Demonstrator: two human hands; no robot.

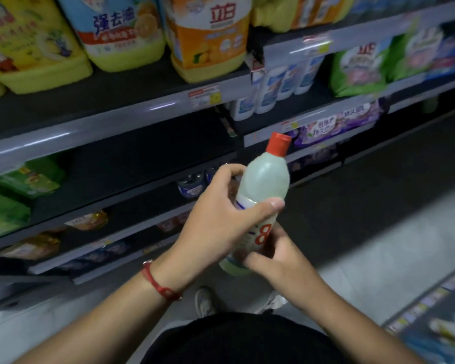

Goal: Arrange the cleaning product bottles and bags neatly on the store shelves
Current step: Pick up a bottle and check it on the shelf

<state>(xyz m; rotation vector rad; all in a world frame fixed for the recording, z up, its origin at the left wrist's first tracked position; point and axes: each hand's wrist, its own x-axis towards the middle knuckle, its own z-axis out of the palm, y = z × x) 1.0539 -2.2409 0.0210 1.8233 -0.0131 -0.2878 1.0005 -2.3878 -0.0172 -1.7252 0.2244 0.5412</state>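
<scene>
A person stands in a dim store aisle, holding a pale translucent plastic bottle with a red screw cap [260, 198] in front of grey metal shelves [111, 122]. The bottle is roughly upright, tilted slightly right, in mid-air between the 2 hands and clear of any shelf. The left hand [216, 222] wraps around its middle, thumb across the front above a red numeral on the label. The right hand [276, 261] cups and grips the base. The bottle looks rigid and smooth, probably filled with liquid, so moderately heavy and possibly slippery; the waist and base seem the safest places to grip, not the cap. Yellow and orange detergent jugs [208, 38] stand on the shelf above, with small white bottles [271, 85] further right.
</scene>
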